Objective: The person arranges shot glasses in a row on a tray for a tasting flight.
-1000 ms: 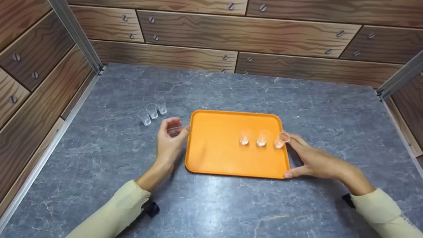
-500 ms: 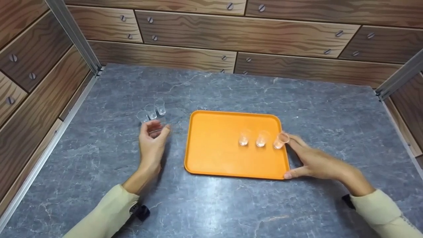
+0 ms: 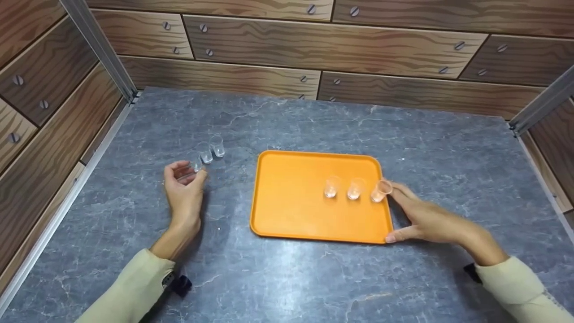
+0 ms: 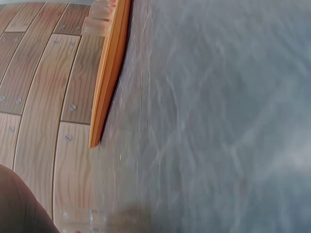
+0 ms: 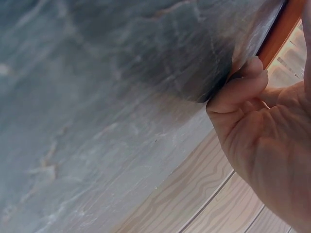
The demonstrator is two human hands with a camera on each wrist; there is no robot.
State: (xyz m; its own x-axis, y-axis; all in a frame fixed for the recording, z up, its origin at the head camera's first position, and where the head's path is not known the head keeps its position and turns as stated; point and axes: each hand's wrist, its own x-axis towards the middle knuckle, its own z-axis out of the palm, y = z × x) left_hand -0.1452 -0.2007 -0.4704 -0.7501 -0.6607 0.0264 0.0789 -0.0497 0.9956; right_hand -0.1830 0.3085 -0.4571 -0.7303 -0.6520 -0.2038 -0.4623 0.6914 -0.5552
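In the head view, my left hand (image 3: 183,190) is at the left of the table, its fingers and thumb on either side of the nearest of three small clear shot glasses (image 3: 196,162). Contact with that glass cannot be made out. The left wrist view catches a blurred clear glass (image 4: 80,218) low down, beside part of the hand. An orange tray (image 3: 291,197) lies mid-table, bearing three more shot glasses (image 3: 354,190) in a row. My right hand (image 3: 426,220) holds the tray's right edge, thumb at the near corner, fingers by the rightmost glass (image 3: 379,192).
Two other shot glasses (image 3: 217,147) stand in a slanting row just beyond my left hand. The grey marbled table (image 3: 287,278) is bounded by wood-patterned walls (image 3: 251,45) at the back and both sides, with metal corner posts (image 3: 101,49).
My left hand has moved left from beside the tray to the nearest standing glass. The right hand stays at the tray's right edge, and the tray keeps its place.
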